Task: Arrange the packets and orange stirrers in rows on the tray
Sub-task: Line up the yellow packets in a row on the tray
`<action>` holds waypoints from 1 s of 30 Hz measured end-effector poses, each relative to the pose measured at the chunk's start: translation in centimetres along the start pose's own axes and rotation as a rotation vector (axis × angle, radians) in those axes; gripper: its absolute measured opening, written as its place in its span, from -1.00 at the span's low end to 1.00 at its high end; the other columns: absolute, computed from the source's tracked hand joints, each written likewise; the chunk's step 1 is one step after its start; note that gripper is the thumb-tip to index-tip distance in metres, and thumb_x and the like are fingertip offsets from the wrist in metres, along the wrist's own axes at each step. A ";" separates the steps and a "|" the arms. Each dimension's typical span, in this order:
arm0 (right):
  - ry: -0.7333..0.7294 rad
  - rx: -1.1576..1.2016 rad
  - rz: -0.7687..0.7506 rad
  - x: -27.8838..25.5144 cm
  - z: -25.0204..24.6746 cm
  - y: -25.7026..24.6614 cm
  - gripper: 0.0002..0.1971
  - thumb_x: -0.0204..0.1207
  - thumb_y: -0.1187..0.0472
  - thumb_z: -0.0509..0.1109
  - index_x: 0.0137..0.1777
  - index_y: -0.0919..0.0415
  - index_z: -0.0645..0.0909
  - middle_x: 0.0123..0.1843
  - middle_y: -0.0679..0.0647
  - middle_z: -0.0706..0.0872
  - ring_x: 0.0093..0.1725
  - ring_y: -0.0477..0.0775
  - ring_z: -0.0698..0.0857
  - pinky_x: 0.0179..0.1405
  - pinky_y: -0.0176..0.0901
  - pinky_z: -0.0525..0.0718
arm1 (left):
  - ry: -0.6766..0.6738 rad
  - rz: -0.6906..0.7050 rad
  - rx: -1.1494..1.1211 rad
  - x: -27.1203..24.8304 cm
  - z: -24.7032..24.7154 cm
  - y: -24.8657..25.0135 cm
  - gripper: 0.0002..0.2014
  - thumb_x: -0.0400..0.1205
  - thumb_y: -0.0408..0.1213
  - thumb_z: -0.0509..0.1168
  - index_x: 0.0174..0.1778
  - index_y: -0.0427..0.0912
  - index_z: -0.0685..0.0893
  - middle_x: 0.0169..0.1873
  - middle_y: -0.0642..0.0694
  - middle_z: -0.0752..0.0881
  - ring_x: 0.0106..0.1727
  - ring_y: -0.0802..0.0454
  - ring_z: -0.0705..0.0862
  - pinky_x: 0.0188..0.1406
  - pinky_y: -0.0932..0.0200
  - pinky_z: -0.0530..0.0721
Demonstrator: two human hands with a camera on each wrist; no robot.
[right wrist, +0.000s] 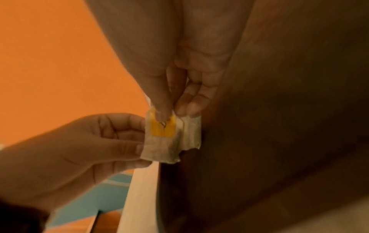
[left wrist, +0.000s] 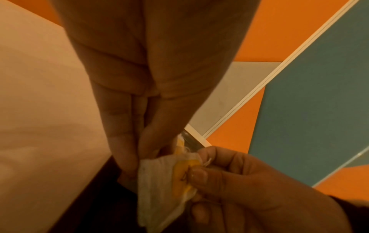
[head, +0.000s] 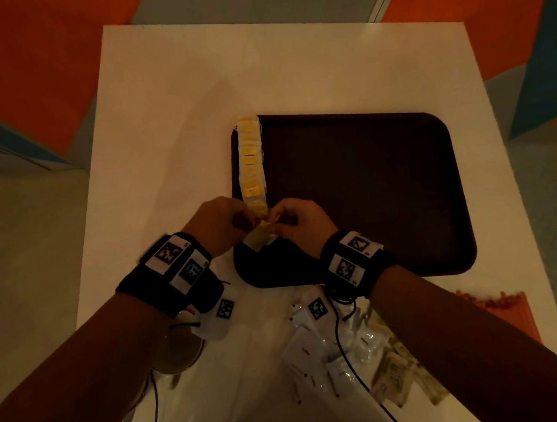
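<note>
Both hands meet over the tray's near left corner and pinch one white tea bag with a yellow tag between them. My left hand holds its left edge; my right hand pinches the tagged top. In the left wrist view the tea bag hangs below my left hand. In the right wrist view my right hand grips the tea bag at the tag. A row of several tea bags lies along the tray's left edge. Orange stirrers lie near right.
The dark brown tray sits on a white table. White packets and brown packets are heaped by the table's near edge, under my right forearm. A round glass stands near left. Wrist cables trail over the packets.
</note>
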State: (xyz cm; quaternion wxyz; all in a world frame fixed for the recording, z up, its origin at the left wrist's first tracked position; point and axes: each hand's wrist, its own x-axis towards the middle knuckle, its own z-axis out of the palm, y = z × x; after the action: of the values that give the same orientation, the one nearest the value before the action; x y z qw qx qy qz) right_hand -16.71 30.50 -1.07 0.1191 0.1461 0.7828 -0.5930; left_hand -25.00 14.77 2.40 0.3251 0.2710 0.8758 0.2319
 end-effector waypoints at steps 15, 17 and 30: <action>-0.029 0.199 0.026 -0.7 -0.7 -0.4 -0.79 0.44 0.39 0.41 -0.23 0.04 0.57 -0.23 -0.05 0.67 -0.21 -0.13 0.65 -0.11 -0.24 0.66 | -0.001 0.030 -0.062 -0.7 0.9 0.0 -0.71 0.42 -0.33 0.47 0.07 -0.21 0.73 0.01 -0.21 0.74 0.03 -0.12 0.68 -0.01 0.11 0.57; -0.034 0.219 0.032 -0.7 -0.8 -0.7 -0.81 0.45 0.39 0.39 -0.22 0.06 0.56 -0.22 -0.02 0.68 -0.19 -0.08 0.66 -0.06 -0.19 0.67 | -0.030 0.044 -0.060 -0.8 0.9 0.2 -0.62 0.41 -0.35 0.48 0.15 -0.23 0.69 0.07 -0.24 0.72 0.11 -0.18 0.67 0.12 -0.03 0.61; 0.005 0.222 -0.035 -1.4 -1.5 -1.5 -0.82 0.48 0.41 0.35 -0.19 0.11 0.53 0.04 0.06 0.70 0.02 0.01 0.69 0.06 -0.17 0.68 | -0.026 0.016 -0.035 -0.8 0.8 0.1 -0.77 0.57 -0.34 0.31 0.12 -0.26 0.69 -0.02 -0.29 0.71 -0.08 -0.08 0.60 -0.12 0.21 0.40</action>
State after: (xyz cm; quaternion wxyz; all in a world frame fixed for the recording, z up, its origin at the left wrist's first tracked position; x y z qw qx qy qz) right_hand -15.96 31.41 1.20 0.0900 0.1462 0.7151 -0.6777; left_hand -23.88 14.55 2.22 0.3394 0.2752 0.8652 0.2461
